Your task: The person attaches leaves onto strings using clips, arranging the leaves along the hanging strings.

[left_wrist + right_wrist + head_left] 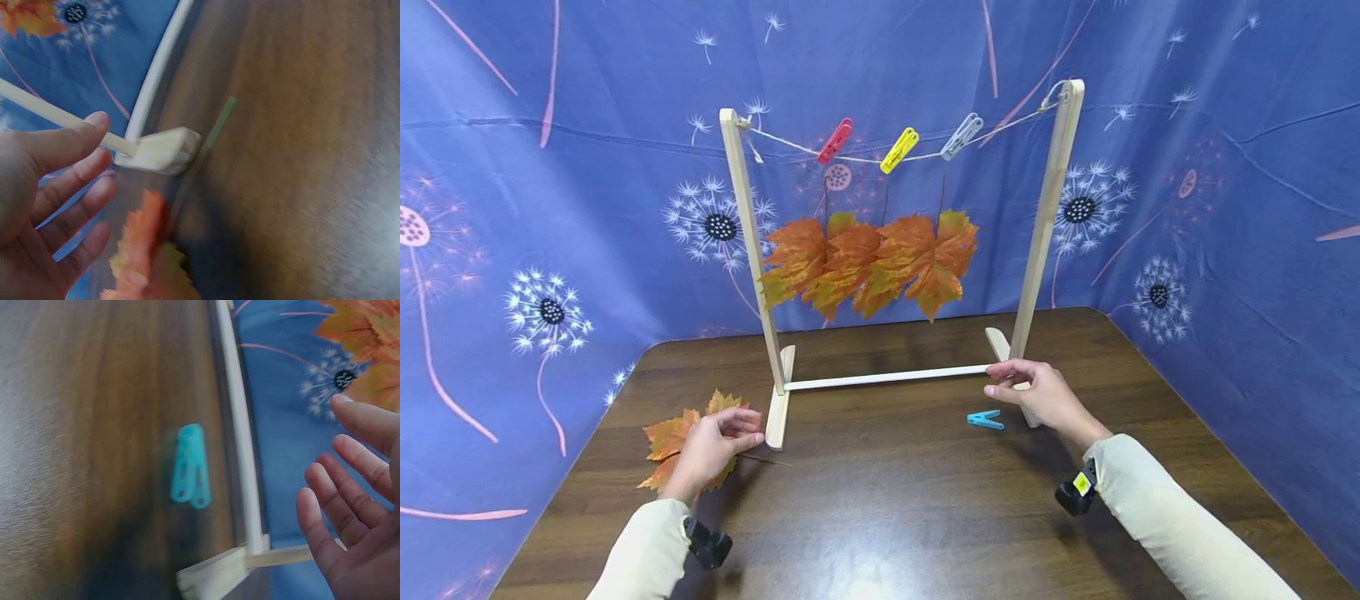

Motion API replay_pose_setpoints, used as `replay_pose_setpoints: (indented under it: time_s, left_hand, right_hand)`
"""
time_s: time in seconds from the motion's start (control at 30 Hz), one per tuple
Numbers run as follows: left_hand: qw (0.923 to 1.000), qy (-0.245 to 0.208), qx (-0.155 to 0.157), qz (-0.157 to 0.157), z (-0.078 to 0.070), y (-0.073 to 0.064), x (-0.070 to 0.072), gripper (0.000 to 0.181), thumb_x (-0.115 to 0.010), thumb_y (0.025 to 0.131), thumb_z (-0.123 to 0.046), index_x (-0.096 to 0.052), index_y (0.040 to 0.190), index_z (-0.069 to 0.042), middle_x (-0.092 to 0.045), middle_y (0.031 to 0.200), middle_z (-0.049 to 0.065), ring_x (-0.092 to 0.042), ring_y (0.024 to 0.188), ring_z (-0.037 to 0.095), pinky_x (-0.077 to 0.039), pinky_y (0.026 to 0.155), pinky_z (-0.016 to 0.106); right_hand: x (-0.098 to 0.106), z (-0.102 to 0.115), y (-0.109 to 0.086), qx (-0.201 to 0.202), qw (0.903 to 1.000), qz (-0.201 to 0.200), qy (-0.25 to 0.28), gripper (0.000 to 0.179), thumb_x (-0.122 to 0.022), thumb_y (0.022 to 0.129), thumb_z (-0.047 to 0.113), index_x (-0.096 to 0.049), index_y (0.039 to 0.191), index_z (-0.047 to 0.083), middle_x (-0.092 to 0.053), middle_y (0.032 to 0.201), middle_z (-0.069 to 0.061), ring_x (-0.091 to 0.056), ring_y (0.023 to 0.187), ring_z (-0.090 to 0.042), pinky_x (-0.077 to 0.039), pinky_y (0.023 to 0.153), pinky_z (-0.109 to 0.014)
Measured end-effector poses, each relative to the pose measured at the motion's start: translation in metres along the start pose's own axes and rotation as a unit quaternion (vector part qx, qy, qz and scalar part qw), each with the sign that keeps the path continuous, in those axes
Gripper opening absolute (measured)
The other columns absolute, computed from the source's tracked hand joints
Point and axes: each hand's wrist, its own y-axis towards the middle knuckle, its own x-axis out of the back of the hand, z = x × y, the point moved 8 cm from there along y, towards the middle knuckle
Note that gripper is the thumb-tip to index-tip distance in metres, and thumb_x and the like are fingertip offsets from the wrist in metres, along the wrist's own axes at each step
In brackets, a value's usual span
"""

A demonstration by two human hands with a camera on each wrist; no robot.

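My left hand [718,446] hovers over an orange maple leaf [666,437] on the table, its fingers relaxed and holding nothing. That leaf's stem points right, past the rack's left foot [777,421]. Near the rack's right foot, my right hand [1037,396] is also bare, fingers loosely bent in the right wrist view. A blue clothespin [985,419] lies on the table to the left of it. Three orange leaves [925,258] hang in a row from the string by their stems, under a red clothespin [835,141], a yellow clothespin [899,151] and a grey clothespin [962,137].
The wooden rack has a left post [751,242], a right post [1049,217] and a white bottom bar [887,378]. Its string [1007,127] sags between the post tops. Behind the brown table [865,500] hangs a blue dandelion-print cloth [587,208].
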Motion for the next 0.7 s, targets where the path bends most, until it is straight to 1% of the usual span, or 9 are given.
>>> replay_pose_setpoints:
  time_s: [0.03,0.13,0.2,0.37,0.47,0.57,0.63,0.7]
  left_hand:
    - [1.0000,0.005,0.002,-0.001,0.003,-0.001,-0.001,0.028,-0.080,0.086,-0.002,-0.070,0.111,0.007,-0.074,0.098,0.017,-0.070,0.087,0.024,-0.053,0.072,0.024]
    - [0.9999,0.014,0.007,0.004,0.011,-0.005,-0.005,0.025,-0.080,0.085,-0.002,-0.071,0.107,0.006,-0.075,0.094,0.014,-0.070,0.084,0.022,-0.051,0.068,0.024]
    - [0.9998,0.020,0.002,0.007,0.013,-0.007,-0.007,0.023,-0.081,0.084,-0.001,-0.072,0.105,0.005,-0.075,0.093,0.013,-0.071,0.083,0.021,-0.051,0.067,0.024]
    - [0.9987,0.044,-0.024,0.015,0.014,-0.010,-0.010,0.019,-0.082,0.083,-0.001,-0.074,0.100,0.002,-0.076,0.091,0.012,-0.072,0.082,0.022,-0.052,0.069,0.025]
    - [0.9977,0.063,-0.018,0.018,0.018,-0.010,-0.011,0.017,-0.082,0.082,-0.002,-0.075,0.097,-0.002,-0.076,0.091,0.009,-0.071,0.082,0.020,-0.051,0.068,0.026]
    - [0.9952,0.094,-0.014,0.027,0.021,-0.011,-0.013,0.017,-0.084,0.081,-0.003,-0.077,0.096,-0.007,-0.076,0.090,0.005,-0.071,0.084,0.020,-0.049,0.071,0.030]
    - [0.9927,0.114,-0.022,0.031,0.021,-0.012,-0.016,0.018,-0.085,0.079,-0.004,-0.077,0.095,-0.008,-0.077,0.091,0.004,-0.070,0.086,0.022,-0.049,0.073,0.034]
    - [0.9903,0.132,-0.034,0.031,0.021,-0.012,-0.018,0.019,-0.086,0.078,-0.005,-0.078,0.094,-0.009,-0.077,0.091,0.003,-0.071,0.089,0.023,-0.050,0.077,0.038]
  right_hand:
    - [-0.002,-0.005,0.000,-0.006,1.0000,0.002,-0.001,0.035,-0.081,0.089,0.021,-0.072,0.117,0.002,-0.075,0.097,-0.006,-0.065,0.094,-0.019,-0.050,0.078,-0.027]
    - [-0.008,-0.017,-0.002,-0.016,0.9998,0.005,-0.011,0.035,-0.081,0.089,0.022,-0.073,0.116,0.002,-0.075,0.097,-0.006,-0.066,0.093,-0.019,-0.050,0.078,-0.029]
    - [-0.011,-0.024,-0.002,-0.018,0.9997,0.007,-0.017,0.035,-0.081,0.088,0.021,-0.072,0.116,0.001,-0.075,0.098,-0.006,-0.067,0.092,-0.019,-0.050,0.078,-0.030]
    - [-0.017,-0.037,-0.003,-0.025,0.9991,0.015,-0.031,0.036,-0.080,0.089,0.019,-0.071,0.117,-0.002,-0.075,0.098,-0.006,-0.067,0.090,-0.018,-0.050,0.077,-0.032]
    - [-0.022,-0.043,-0.004,-0.032,0.9988,0.021,-0.030,0.038,-0.080,0.089,0.019,-0.070,0.117,-0.003,-0.074,0.099,-0.008,-0.066,0.089,-0.018,-0.050,0.076,-0.032]
    - [-0.028,-0.045,-0.005,-0.036,0.9985,0.032,-0.027,0.038,-0.081,0.088,0.018,-0.070,0.117,-0.004,-0.074,0.103,-0.013,-0.066,0.088,-0.018,-0.050,0.074,-0.032]
    - [-0.031,-0.046,-0.005,-0.034,0.9983,0.038,-0.028,0.037,-0.081,0.087,0.016,-0.070,0.116,-0.005,-0.073,0.106,-0.015,-0.066,0.088,-0.018,-0.051,0.074,-0.032]
    - [-0.035,-0.048,-0.006,-0.036,0.9978,0.045,-0.035,0.036,-0.081,0.087,0.015,-0.070,0.115,-0.004,-0.073,0.104,-0.014,-0.064,0.087,-0.018,-0.050,0.074,-0.032]
